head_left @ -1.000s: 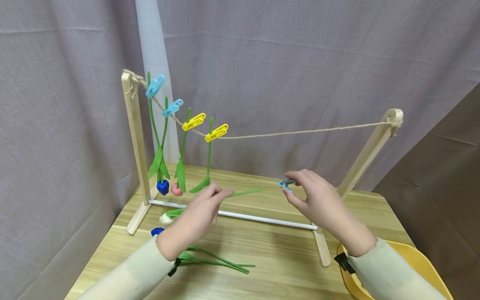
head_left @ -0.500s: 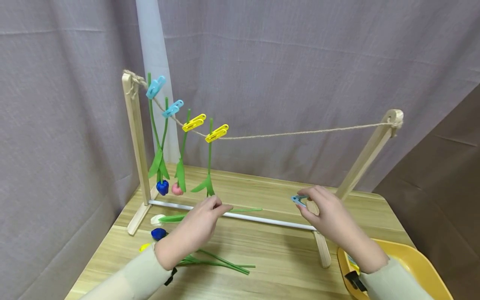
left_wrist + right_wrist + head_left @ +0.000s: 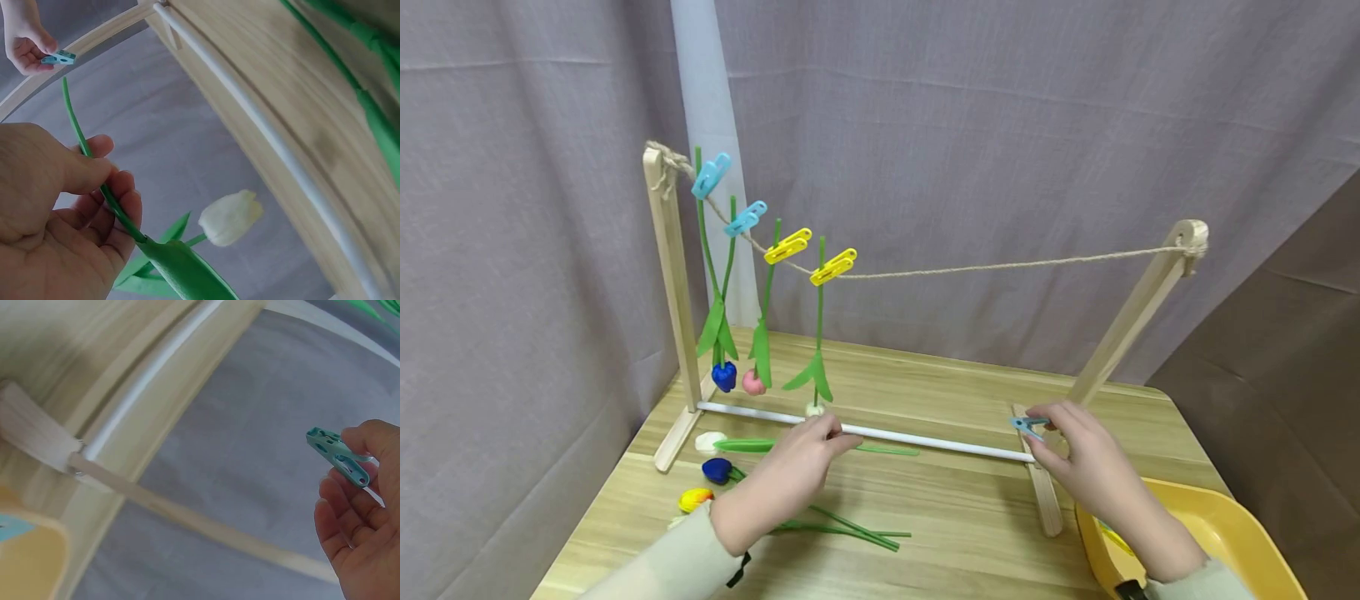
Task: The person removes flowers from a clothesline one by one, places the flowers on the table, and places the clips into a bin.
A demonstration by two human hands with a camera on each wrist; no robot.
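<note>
My left hand (image 3: 792, 475) pinches the green stem (image 3: 115, 203) of an artificial tulip between thumb and fingers. Its white bloom (image 3: 710, 442) points left in the head view, and the stem's free end reaches right. My right hand (image 3: 1086, 454) grips a light blue clothespin (image 3: 337, 456) by its handles, apart from the stem. Above my left hand, a twine line (image 3: 970, 269) carries tulips hung head down, held by blue clothespins (image 3: 746, 218) and yellow clothespins (image 3: 833, 267). Another white tulip (image 3: 231, 219), hanging, shows behind the held stem in the left wrist view.
Wooden posts (image 3: 672, 275) at both ends bear the twine, joined low down by a white rod (image 3: 925, 438). On the table lie more tulips, including a blue one (image 3: 717, 471) and a yellow-orange one (image 3: 696, 500). A yellow bin (image 3: 1240, 533) with clothespins stands at front right.
My left hand has lowered the white tulip toward the table's front. My right hand has moved down and right with the blue clothespin. The hanging white bloom has come into sight.
</note>
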